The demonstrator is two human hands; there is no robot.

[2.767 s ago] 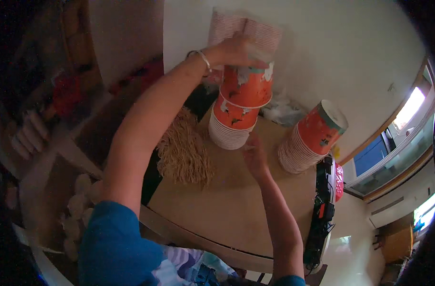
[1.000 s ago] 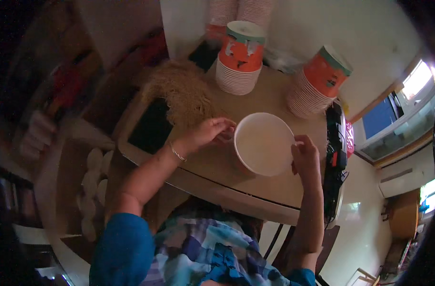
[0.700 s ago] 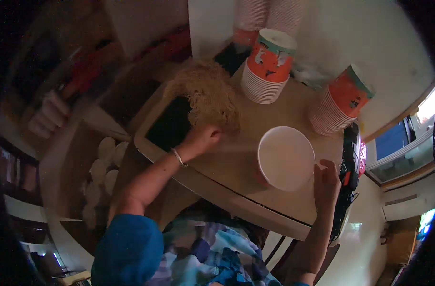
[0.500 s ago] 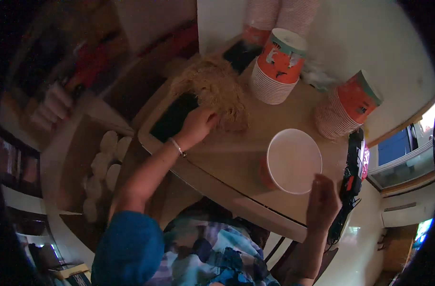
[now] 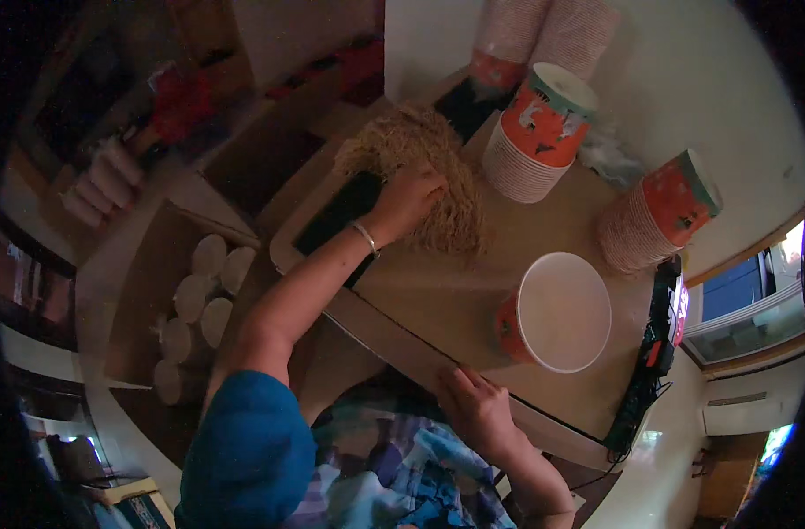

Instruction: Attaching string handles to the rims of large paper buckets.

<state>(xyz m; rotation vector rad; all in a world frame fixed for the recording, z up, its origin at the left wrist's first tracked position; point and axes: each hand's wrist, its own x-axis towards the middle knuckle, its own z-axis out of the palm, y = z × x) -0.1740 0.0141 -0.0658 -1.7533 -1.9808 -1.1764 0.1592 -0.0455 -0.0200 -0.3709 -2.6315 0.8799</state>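
A heap of tan, straw-like strands [image 5: 460,212] lies on the table, spilling toward its middle. My left hand [image 5: 407,203], with a bracelet at the wrist, rests in the heap, its fingers closed on some strands. Below and to the right stands an open paper tub [image 5: 565,313], white inside and orange outside, tilted in view toward me; no hand touches it. My right hand [image 5: 477,404] is at the table's front edge, left of the tub. Its fingers are curled together, and what they hold, if anything, is hidden.
Stacked paper tubs [image 5: 536,145] stand behind the open one, with another stack [image 5: 653,216] at the right. A dark green mat [image 5: 336,212] lies beside the heap. A carton [image 5: 125,322] with white round items sits at the left. A black power strip [image 5: 656,353] runs along the right edge.
My right hand has moved left from beside the open tub to the table's front edge. My left hand has reached farther into the strands. The whole view has shifted slightly.
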